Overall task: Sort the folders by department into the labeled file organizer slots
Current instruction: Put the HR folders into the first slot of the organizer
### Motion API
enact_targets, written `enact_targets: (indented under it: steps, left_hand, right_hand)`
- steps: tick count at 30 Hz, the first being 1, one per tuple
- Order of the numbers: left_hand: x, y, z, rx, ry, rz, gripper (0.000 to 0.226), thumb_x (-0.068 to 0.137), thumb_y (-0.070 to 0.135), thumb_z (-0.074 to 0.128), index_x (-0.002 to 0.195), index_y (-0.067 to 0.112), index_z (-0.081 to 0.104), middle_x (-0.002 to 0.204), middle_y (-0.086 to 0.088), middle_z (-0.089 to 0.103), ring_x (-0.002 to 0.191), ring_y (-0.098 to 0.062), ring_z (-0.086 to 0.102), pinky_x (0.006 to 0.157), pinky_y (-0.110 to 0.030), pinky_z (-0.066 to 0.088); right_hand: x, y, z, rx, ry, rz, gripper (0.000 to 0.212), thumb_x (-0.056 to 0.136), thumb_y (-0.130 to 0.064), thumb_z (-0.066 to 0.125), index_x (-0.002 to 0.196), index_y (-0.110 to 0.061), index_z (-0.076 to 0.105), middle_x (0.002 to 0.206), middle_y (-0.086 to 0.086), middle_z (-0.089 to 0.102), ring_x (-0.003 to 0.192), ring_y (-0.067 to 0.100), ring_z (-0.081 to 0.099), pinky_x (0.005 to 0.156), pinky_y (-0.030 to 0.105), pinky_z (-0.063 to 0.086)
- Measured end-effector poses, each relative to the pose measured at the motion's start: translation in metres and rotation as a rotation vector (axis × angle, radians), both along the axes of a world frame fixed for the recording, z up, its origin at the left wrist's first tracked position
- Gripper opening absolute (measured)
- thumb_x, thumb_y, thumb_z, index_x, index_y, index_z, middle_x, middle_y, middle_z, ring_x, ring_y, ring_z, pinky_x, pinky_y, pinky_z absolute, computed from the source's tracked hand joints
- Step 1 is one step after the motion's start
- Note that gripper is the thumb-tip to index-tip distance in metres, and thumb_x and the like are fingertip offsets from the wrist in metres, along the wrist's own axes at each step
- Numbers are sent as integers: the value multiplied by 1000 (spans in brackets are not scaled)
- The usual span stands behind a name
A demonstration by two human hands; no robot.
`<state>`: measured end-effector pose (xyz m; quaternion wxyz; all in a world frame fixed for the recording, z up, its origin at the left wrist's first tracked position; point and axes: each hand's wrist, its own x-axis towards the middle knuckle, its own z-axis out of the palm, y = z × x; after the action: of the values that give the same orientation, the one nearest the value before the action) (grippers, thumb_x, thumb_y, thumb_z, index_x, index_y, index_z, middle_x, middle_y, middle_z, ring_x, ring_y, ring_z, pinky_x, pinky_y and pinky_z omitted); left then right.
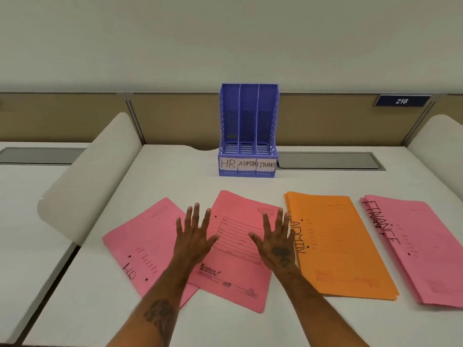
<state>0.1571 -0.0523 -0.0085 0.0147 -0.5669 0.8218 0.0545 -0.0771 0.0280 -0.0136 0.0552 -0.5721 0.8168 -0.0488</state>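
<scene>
View: head camera, looking forward and down.
Table [175, 176]: white; all task items are carried on it.
File organizer [223, 121]: blue-violet, upright at the far middle of the table; three slots are labelled HR, ADMIN and FINANCE from left to right.
HR folder [140, 249]: pink, laid flat at the near left, turned at an angle.
Printed folder [235, 279]: pink-red, laid flat at the centre with a printed form uppermost; its left edge overlaps the HR folder.
ADMIN folders [338, 246]: orange stack, laid flat just right of the printed folder.
FINANCE folders [426, 251]: pink stack, laid flat at the far right, apart from the orange stack.
Left grip [194, 236]: released, fingers straight and spread above the seam between the HR folder and the printed folder; contact cannot be told.
Right grip [276, 241]: released, fingers spread above the right edge of the printed folder, beside the ADMIN folders; nothing is grasped.
Number plate [401, 101]: dark, marked 216, fixed to the partition at the upper right.
</scene>
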Motion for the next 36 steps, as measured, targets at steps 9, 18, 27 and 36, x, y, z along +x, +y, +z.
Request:
enact_targets:
  steps: [9,18,27,36]
  left_hand:
    - [8,-18,-29,359,271,72,102,90,71,42,156,17,-14,167,-10,-7,153,-35,4,118,-56,23]
    - [-11,-33,-25,427,397,215,79,94,50,58,151,7,25,148,-17,41,137,-36,36,107,-52,40]
    - [-17,-21,17,572,1015,415,38,95,28,65,128,14,53,114,-6,71,86,-22,74,78,-42,62]
    - [36,6,40,389,1514,707,21,100,17,54,119,20,63,99,-3,78,83,-25,76,70,-41,63]
  right_hand:
    - [34,11,-22,182,-130,-295,75,94,-66,23,152,-19,16,158,20,14,140,36,28,106,50,40]
    - [50,-1,-20,223,-222,-382,69,98,-57,28,151,-15,17,154,19,21,137,35,29,107,48,38]
    - [35,-18,-11,44,-500,-491,54,100,-37,41,146,-12,30,143,14,42,130,33,38,97,46,44]
    - [30,-78,23,1,-940,-344,52,94,-41,57,133,-8,54,132,14,59,114,31,59,97,41,47]
